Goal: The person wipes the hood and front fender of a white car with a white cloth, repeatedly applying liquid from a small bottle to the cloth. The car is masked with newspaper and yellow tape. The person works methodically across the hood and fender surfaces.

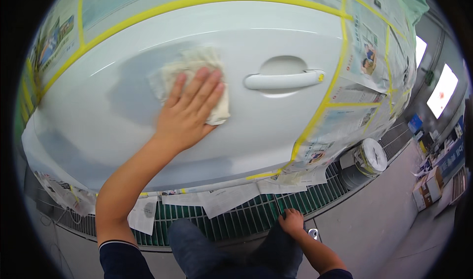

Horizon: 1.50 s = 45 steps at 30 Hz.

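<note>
My left hand (189, 111) lies with fingers spread over a crumpled cream cloth (219, 104), pressing it against a white car door (266, 126). Around the cloth, grey patches (133, 82) show on the door. To the right of the cloth is the white door handle (281, 80), with a small yellow mark at its right end. My right hand (292, 221) rests on my right knee, fingers loosely bent and nothing visible in it.
Yellow tape (197, 2) and newspaper (362, 57) border the door. Loose paper sheets (229, 197) hang below, over a floor grate (256, 215). At the right stand a white-lidded bucket (373, 156) and a cardboard box (427, 188).
</note>
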Tool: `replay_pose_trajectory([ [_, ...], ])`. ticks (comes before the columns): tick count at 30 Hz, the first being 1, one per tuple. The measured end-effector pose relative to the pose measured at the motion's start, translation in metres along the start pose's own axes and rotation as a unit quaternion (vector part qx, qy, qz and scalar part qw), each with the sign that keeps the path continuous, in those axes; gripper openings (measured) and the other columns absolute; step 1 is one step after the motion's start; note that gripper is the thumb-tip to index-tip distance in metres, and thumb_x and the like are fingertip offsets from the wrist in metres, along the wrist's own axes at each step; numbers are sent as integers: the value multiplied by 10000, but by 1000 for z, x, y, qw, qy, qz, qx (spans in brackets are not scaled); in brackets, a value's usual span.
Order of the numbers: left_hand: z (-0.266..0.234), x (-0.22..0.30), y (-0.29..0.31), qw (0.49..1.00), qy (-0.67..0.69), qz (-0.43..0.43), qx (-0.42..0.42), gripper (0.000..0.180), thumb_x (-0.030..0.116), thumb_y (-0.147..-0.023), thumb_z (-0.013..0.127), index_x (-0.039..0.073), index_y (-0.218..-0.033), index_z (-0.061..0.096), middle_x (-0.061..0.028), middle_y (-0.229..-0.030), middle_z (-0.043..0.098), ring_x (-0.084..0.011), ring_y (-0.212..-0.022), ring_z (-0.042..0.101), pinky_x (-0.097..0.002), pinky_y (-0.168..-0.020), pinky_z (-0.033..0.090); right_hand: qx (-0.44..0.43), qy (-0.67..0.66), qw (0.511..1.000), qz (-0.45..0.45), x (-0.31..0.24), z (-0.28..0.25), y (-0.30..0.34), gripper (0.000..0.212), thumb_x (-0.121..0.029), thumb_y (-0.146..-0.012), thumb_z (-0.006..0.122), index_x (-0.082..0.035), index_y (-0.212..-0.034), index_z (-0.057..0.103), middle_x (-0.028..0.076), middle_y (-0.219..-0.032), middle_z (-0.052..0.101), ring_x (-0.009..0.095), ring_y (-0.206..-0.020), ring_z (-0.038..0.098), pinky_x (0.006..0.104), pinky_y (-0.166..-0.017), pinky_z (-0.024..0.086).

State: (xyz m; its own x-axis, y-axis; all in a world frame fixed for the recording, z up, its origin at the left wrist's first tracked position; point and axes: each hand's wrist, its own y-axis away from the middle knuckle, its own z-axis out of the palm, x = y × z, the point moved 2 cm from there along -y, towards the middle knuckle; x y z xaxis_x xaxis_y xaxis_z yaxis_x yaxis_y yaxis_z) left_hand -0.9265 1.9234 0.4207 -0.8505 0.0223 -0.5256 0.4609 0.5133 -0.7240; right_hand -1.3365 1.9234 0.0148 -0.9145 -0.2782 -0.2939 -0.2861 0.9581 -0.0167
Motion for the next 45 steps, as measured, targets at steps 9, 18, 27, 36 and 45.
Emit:
replay_pose_trajectory([
  [9,2,39,-68,996,78,40,16,739,227,-818,766,32,-1481,503,-139,-1603,454,-308,-1525,375,-506,-1270,226,3,-36,999,3,0,4,0,386,-395,-852,650,-62,-1028,736,159,-1082,699,366,-1086,648,515,-956,468],
  [18,4,95,-140,986,166,13,-5,746,186,-802,782,13,-1467,492,-150,-1462,552,-313,-1405,483,-490,-1169,367,-3,-34,999,7,8,12,-7,384,-393,-847,644,-55,-1007,732,159,-1075,697,363,-1096,647,520,-961,472],
  [27,-21,73,-172,934,242,-74,-254,360,299,-910,708,56,-1168,644,-186,-1031,716,-385,-942,677,-484,-816,536,-20,-20,999,22,8,13,-12,373,-392,-858,636,-66,-1013,727,155,-1095,702,356,-1102,652,510,-961,479],
  [36,-10,89,-177,936,211,-116,-255,324,222,-923,683,36,-1185,639,-198,-1039,716,-389,-925,677,-491,-787,533,-39,-35,997,55,23,7,-12,388,-398,-848,665,-109,-1089,758,135,-1134,709,342,-1110,657,498,-987,484],
  [45,34,83,-82,995,51,38,75,740,178,-810,786,25,-1477,507,-192,-1592,452,-366,-1505,387,-535,-1234,278,3,-65,997,35,28,10,-10,354,-386,-840,661,-82,-1000,750,135,-1067,706,344,-1067,663,499,-931,493],
])
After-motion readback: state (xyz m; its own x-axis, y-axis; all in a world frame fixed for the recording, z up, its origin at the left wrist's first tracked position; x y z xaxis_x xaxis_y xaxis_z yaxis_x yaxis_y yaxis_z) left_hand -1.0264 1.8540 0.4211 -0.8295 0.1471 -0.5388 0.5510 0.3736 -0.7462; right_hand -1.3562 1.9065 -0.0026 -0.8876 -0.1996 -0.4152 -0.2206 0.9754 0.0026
